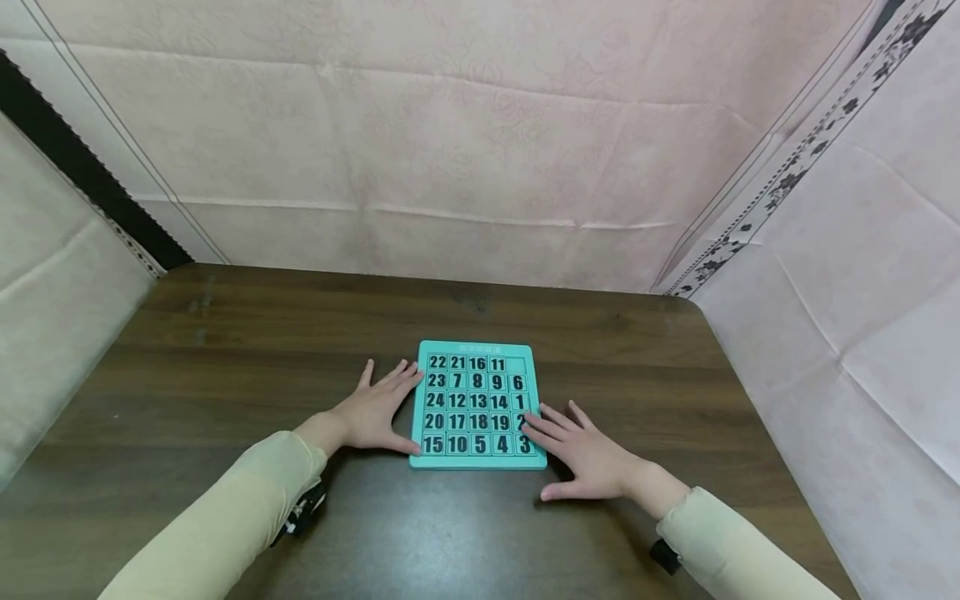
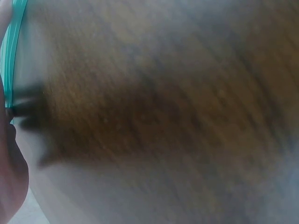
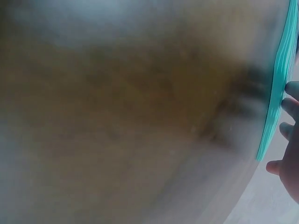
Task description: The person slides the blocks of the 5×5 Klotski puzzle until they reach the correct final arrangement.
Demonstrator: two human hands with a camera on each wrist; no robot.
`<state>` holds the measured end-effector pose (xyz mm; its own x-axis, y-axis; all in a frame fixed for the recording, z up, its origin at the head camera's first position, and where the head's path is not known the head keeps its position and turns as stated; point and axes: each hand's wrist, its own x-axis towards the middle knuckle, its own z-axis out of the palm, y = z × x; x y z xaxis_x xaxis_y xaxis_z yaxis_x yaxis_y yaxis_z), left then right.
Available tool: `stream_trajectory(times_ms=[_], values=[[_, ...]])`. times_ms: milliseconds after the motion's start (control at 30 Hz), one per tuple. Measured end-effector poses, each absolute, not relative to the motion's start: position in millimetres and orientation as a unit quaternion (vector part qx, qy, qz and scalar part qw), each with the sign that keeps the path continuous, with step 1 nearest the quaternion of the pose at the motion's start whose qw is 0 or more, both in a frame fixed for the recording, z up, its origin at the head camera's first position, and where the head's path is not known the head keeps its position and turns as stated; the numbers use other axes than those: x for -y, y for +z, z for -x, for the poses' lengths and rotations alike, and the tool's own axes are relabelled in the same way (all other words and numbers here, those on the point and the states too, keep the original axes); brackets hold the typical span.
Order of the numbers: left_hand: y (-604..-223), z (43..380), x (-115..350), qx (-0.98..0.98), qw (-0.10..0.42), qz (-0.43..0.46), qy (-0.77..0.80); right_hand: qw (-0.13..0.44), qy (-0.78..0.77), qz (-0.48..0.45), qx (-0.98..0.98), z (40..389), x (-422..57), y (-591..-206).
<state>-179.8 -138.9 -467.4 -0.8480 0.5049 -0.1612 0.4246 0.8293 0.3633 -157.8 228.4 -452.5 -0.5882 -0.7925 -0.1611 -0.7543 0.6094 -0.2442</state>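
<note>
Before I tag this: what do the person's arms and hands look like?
Left sleeve and right sleeve: long, pale yellow-green. A small black device with light marks shows at the left one's end, a small black block at the right one's. Left hand and right hand: no gloves.

A turquoise rectangular number board looks smooth plastic, the brown wood-grain table softly glossy, the pale hanging cloth creased and matt.
</note>
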Motion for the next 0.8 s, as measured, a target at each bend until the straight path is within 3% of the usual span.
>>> stream_trajectory(times_ms=[400,800], values=[[-466,180,139,-0.948,0.127,-0.246,0.155,0.106,-0.085,0.490,-0.861,142,-235,-451],[-463,179,139,-0.947,0.128,-0.246,0.162,0.103,-0.075,0.484,-0.866,146,-234,-452]])
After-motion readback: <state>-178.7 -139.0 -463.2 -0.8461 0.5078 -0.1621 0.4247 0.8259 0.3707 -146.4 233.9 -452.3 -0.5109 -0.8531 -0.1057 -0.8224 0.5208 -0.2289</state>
